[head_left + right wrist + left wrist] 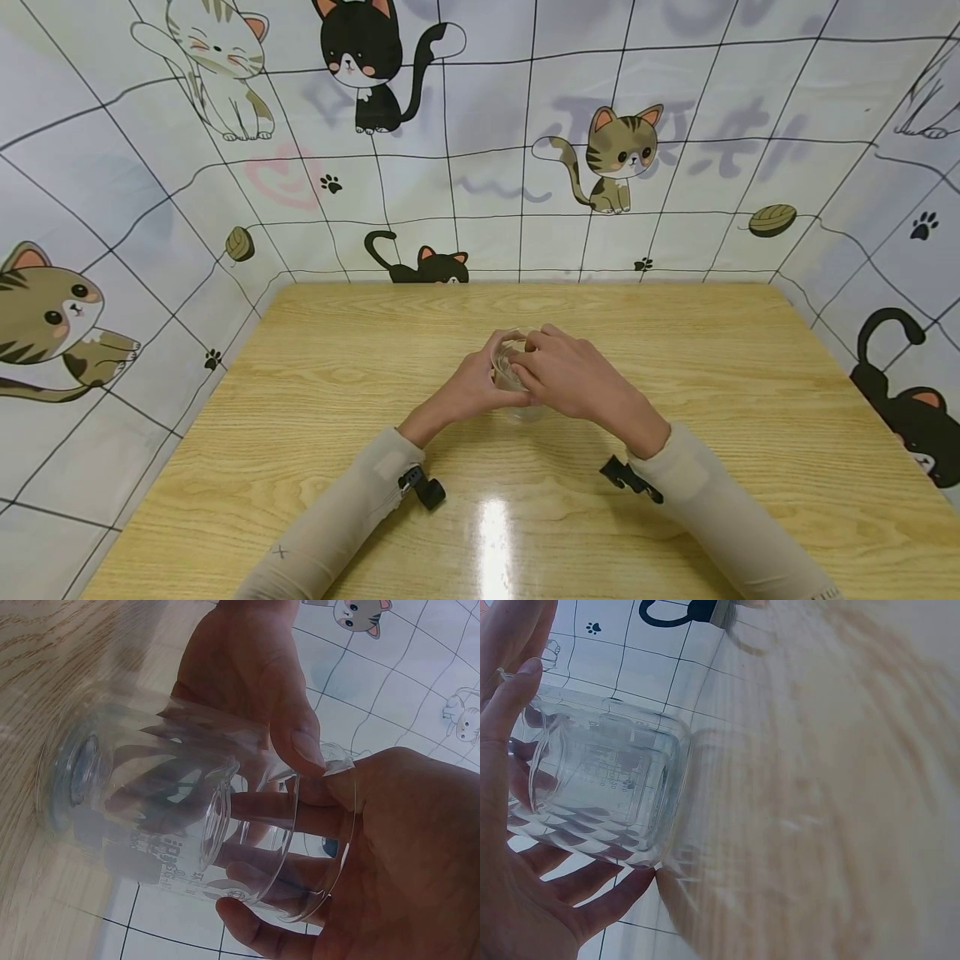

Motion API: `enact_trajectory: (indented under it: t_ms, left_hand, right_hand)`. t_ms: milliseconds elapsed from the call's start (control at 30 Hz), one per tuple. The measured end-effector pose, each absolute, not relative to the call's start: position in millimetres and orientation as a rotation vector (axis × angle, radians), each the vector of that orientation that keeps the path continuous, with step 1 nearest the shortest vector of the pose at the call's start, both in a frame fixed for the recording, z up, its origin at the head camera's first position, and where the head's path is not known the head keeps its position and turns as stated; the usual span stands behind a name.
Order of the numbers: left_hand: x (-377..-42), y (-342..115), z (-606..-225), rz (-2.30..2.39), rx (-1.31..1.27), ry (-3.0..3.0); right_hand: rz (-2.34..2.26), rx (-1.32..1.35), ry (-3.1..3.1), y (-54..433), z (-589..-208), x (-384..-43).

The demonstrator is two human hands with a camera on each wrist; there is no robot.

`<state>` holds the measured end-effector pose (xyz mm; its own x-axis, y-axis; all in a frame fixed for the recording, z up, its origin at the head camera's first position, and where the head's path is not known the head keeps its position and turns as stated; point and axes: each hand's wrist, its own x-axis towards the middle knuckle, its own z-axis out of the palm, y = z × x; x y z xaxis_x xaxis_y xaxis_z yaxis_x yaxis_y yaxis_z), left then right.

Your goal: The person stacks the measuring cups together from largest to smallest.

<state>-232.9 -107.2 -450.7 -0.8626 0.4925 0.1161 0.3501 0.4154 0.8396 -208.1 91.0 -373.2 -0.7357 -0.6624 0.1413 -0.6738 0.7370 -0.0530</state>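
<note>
A clear glass beaker (pixel 527 413) stands on the table between the two hands, with small printed marks on its wall in the right wrist view. More than one glass rim shows at its mouth, and a smaller beaker (pixel 219 825) with a spout appears nested inside. My left hand (pixel 471 385) curls round the outer beaker's side, fingers spread along the glass (pixel 622 780) in the left wrist view. From the other side my right hand (pixel 573 377) grips at the mouth, several fingertips showing through the glass. What exactly these fingertips touch is hard to tell through the reflections.
The wooden table (pixel 337 350) carries the beakers near its middle. A cloth wall (pixel 487 183) with printed cats and grid lines stands behind and at both sides. Black straps (pixel 429 492) sit on the sleeves. Light glares on the table's front.
</note>
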Motion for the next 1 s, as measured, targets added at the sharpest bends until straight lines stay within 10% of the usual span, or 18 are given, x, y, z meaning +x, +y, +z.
enact_trajectory:
  t_ms: [1000]
  left_hand:
    - [-233.5,-107.3,-451.5,1.444,0.748,2.507]
  right_hand:
    - [0.134,1.087,-2.801,90.6,-375.4,-209.5]
